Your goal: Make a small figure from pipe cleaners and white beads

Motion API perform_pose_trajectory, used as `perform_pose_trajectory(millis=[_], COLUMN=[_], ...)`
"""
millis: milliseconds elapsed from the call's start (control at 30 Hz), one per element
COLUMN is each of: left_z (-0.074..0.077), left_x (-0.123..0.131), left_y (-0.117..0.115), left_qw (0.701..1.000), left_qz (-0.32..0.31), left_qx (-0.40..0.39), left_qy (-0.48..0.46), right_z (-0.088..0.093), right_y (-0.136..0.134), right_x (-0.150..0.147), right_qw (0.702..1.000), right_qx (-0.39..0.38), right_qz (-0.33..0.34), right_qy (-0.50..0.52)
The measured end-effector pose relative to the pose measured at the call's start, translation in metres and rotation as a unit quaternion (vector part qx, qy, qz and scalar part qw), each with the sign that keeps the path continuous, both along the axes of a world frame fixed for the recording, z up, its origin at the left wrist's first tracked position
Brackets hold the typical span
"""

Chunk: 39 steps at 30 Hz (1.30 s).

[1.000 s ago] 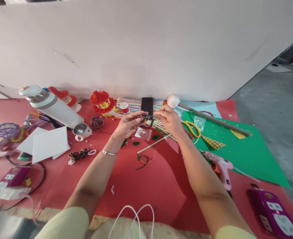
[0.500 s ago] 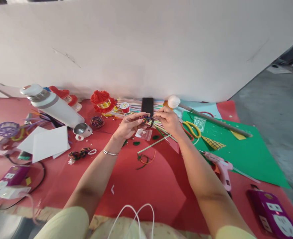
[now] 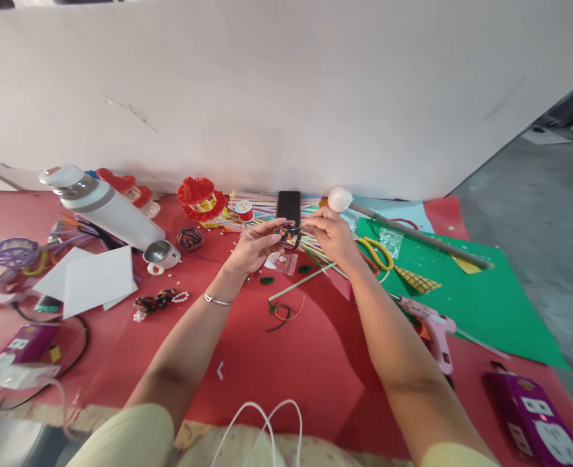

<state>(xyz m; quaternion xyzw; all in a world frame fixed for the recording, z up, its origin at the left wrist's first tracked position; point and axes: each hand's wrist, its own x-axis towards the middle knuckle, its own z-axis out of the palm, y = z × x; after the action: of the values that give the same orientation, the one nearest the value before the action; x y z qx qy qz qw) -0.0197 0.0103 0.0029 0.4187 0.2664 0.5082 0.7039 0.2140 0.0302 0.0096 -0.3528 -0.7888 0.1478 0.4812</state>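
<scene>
My left hand [image 3: 253, 246] and my right hand [image 3: 329, 235] meet above the red mat [image 3: 277, 363], both pinching a small multicoloured woven piece [image 3: 286, 231] of dark, purple and red strands. The fingers of each hand are closed on it from either side. A silver bangle [image 3: 217, 299] sits on my left wrist. Just behind the hands lie a black phone [image 3: 288, 205] and a bundle of coloured straws [image 3: 257, 204]. Below the hands are a small clear bag [image 3: 281, 262] and loose orange and green strands [image 3: 281, 312].
A white bottle [image 3: 102, 206], metal cup [image 3: 161, 255] and white paper sheets [image 3: 89, 280] lie left. Yellow scissors [image 3: 376, 251], green sheet [image 3: 481, 292] and pink glue gun [image 3: 432, 331] lie right. Purple power strips [image 3: 534, 415] sit at both lower corners. A red paper ornament [image 3: 199, 198] stands by the wall.
Both hands stay pinched on the woven piece; the fingers shift slightly closer together and a little upward. Nothing else has moved.
</scene>
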Motion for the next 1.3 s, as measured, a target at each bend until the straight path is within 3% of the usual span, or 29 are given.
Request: perform_pose_trajectory(millis=[233, 533, 733, 967, 1133, 1300], left_z=[0.001, -0.005, -0.009, -0.018, -0.023, -0.018], left_x=[-0.001, 0.002, 0.008, 0.019, 0.021, 0.024], left_y=[-0.001, -0.001, 0.004, 0.004, 0.002, 0.000], left_qw=[1.000, 1.000, 0.999, 0.996, 0.988, 0.991], left_qz=[0.002, -0.016, 0.051, 0.091, 0.126, 0.118], left_qx=[-0.009, -0.019, -0.015, 0.016, 0.014, -0.006], left_qy=[-0.009, -0.009, -0.007, 0.014, 0.088, 0.059], right_z=[-0.004, -0.001, 0.000, 0.002, -0.005, -0.005], right_y=[0.005, -0.001, -0.010, -0.025, -0.022, -0.029], right_x=[0.008, -0.006, -0.017, -0.032, -0.035, -0.037], right_qw=[1.000, 1.000, 0.998, 0.993, 0.988, 0.981], right_qx=[0.005, 0.007, 0.024, 0.052, 0.033, 0.087], right_qz=[0.002, 0.011, -0.040, -0.023, -0.032, -0.100], right_qy=[0.005, -0.005, -0.034, -0.105, -0.150, -0.138])
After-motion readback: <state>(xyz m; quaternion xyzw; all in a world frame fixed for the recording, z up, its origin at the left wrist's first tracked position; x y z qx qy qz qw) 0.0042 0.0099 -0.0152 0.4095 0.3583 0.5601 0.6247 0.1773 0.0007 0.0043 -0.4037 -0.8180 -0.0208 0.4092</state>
